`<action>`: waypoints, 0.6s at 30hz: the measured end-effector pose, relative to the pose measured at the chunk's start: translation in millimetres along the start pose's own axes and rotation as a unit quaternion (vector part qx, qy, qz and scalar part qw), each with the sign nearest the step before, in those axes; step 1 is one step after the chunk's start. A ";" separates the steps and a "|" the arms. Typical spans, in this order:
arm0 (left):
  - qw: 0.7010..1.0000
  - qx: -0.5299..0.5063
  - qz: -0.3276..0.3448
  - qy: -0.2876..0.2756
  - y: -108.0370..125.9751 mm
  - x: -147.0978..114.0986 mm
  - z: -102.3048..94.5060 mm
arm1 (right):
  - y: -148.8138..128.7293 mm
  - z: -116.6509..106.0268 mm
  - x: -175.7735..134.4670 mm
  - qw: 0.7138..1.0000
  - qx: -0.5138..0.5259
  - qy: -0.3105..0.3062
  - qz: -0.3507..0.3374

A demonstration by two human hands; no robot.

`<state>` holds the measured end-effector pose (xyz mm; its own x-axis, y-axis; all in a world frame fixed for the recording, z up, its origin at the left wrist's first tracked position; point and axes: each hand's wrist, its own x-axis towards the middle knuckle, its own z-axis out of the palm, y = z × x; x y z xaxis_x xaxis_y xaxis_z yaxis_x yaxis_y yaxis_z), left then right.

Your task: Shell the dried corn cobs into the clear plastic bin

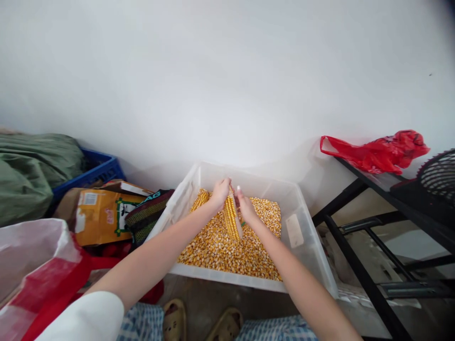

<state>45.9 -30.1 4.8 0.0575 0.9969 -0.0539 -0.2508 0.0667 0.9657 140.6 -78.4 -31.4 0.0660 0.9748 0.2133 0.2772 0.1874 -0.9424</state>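
Note:
A yellow corn cob [232, 220] is held over a clear plastic bin [313, 237], its lower end pointing down toward the loose kernels [216, 251]. A strip along its right side looks pale and bare of kernels. My left hand [221, 193] is closed on the upper end of the cob. My right hand [246, 206] grips it from the other side, thumb up, its other fingers partly hidden. Another corn cob [201, 199] lies on the kernels at the bin's left back. Something small and green shows beside my right hand, too little to name.
Left of the bin are an orange cardboard box [101, 215], a dark mesh bag [151, 213], a blue crate [106, 166] and a red-and-white bag [53, 274]. A black metal frame [351, 246] with a red plastic bag [384, 154] stands right. A white wall rises behind.

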 end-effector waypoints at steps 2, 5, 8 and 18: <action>1.000 -0.006 0.015 -0.007 -2.4 -1.4 2.0 | -1.9 3.4 0.1 1.000 -0.012 0.004 -0.017; 0.998 -0.039 0.000 -0.044 -5.4 -0.4 5.3 | -1.1 3.4 0.8 0.999 -0.033 0.026 0.001; 0.992 -0.014 -0.015 -0.122 -5.3 0.2 6.5 | 2.8 -6.1 8.9 0.994 0.025 0.098 0.036; 0.906 0.298 0.096 -0.285 -30.1 -27.0 12.4 | 7.6 -29.4 30.8 0.912 0.323 0.229 0.109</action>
<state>63.8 -59.5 -19.6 0.6001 0.7930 0.1050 0.2477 -0.3090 0.9183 173.0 -50.4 -24.4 0.4858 0.8725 -0.0519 -0.4035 0.1712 -0.8988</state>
